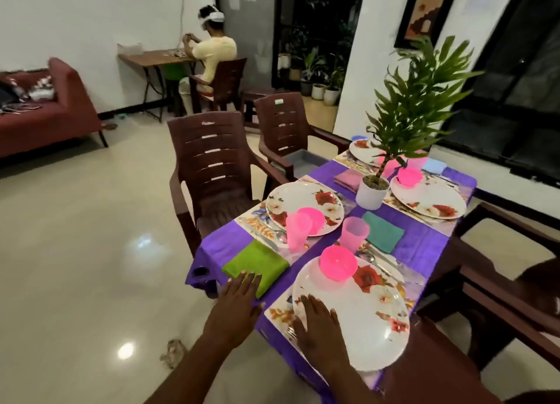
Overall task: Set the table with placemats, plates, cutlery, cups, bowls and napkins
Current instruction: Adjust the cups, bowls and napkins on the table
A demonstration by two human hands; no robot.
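Both hands lie flat at the near edge of the table (424, 246), fingers straight and holding nothing. The right hand (318, 325) rests over the rim of the nearest plate (363, 319) and the placemat (280, 311) under it, with a fork (291, 332) just visible beside its thumb; it looks like a nudge to square the setting up. The left hand (236, 306) has its fingertips (244, 278) on the near corner of the green napkin (256, 264), probably smoothing it or shifting it into line.

That napkin lies on the purple cloth (424, 246) between two settings. A pink bowl (338, 266) sits on the far part of the nearest plate, and a pink cup (354, 234) stands just beyond it, beside a teal napkin (383, 231). Cutlery (375, 259) lies on the mat to the plate's right.

The setting to the left has its own plate (304, 206), with a bowl and cup on it. Two more plates lie further off, either side of a potted plant (372, 191) that marks the middle.

To my eye all four places look dressed, so this is likely final tidying.
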